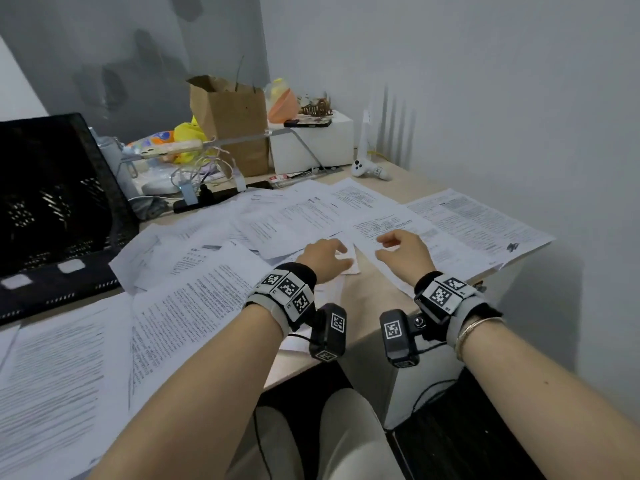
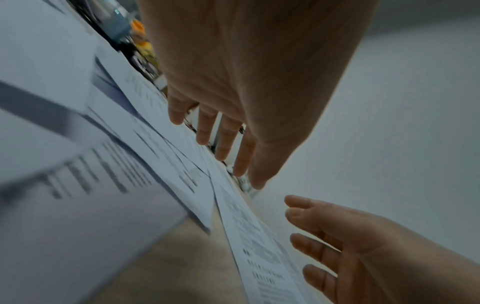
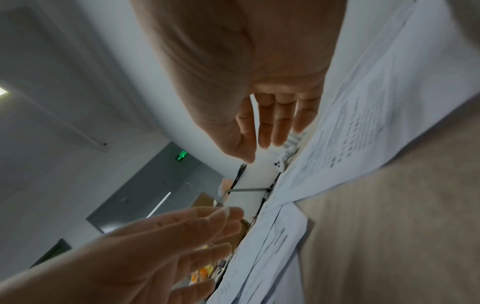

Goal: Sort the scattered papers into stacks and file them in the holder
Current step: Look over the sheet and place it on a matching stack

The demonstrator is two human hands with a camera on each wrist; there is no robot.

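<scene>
Loose printed papers spread across a pale wood worktop set in a grey-walled corner.
Both hands hover side by side above the sheets, fingers relaxed and holding nothing: left hand, right hand. The black mesh holder stands at the left edge; a brown paper bag, a white box and cables crowd the back.

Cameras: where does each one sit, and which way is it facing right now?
Head: on the head, facing down at the desk and papers; both forearms and hands show.
Left wrist: under the left hand, facing along its fingers; right hand shows.
Right wrist: under the right hand, facing along its fingers.
Shared: both hands, open above the papers.
</scene>
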